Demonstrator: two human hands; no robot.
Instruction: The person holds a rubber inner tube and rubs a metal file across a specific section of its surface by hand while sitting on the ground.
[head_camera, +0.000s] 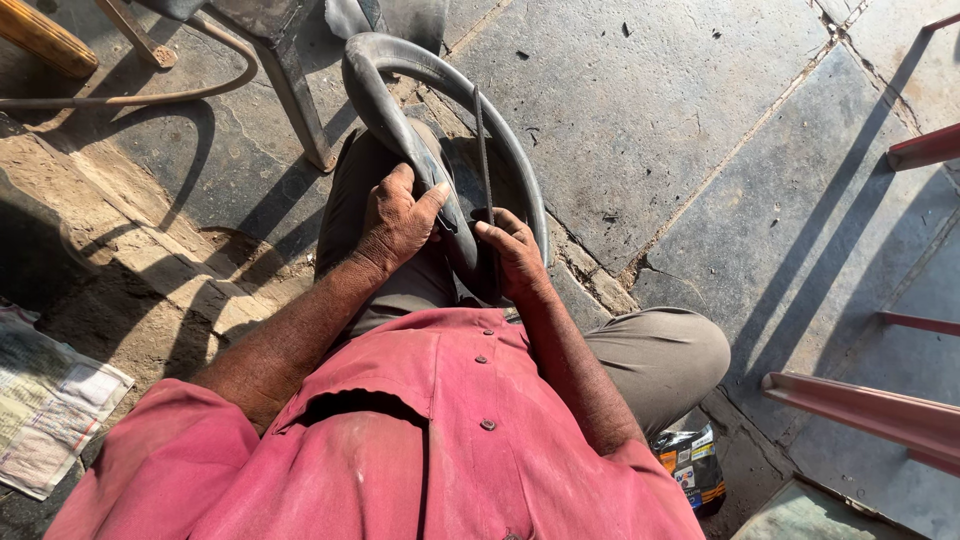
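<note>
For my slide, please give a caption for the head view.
Left hand grips a black rubber inner tube; right hand holds a thin file.

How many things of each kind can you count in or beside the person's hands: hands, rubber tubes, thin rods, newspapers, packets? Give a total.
Hands: 2, left hand and right hand
Black rubber tube: 1
Thin dark rod: 1
Newspaper: 1
Printed packet: 1
Total: 6
</note>
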